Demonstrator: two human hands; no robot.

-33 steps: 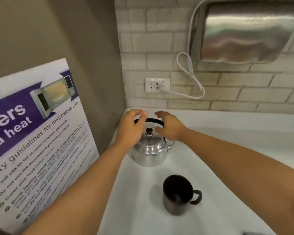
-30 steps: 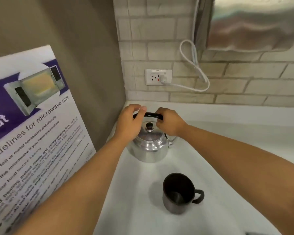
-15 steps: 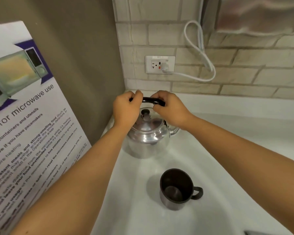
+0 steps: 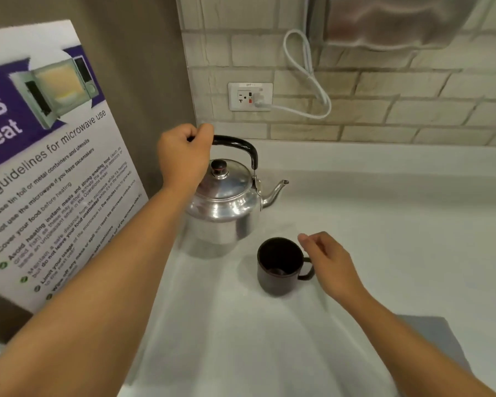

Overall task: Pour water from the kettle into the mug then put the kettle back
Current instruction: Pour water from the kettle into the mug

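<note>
While both hands gripped the black handle [image 4: 235, 144] half a second ago, only the left hand [image 4: 184, 156] is wrapped around it now, fingers curled shut over its near end, and the right hand [image 4: 331, 262] has let go and dropped down to the mug [image 4: 278, 266]. That hand hovers loosely spread, fingers relaxed and holding nothing, just to the right of the mug and right by its small handle; whether it actually touches the handle I cannot tell. The kettle [image 4: 224, 207] hangs directly below the left hand, its spout [image 4: 275, 190] pointing away to that hand's right, and it looks either just lifted or about to leave the worktop [image 4: 384, 224]; the blurred base makes this uncertain. The mug stands upright on the worktop, nearer the person than the kettle and between the two hands, and looks dark and empty inside. The split suggests the lift is being handed to one hand while the other goes to steady the mug, so pouring has not yet begun. A full kettle carried one-handed may swing, so the tilt wants care.
</note>
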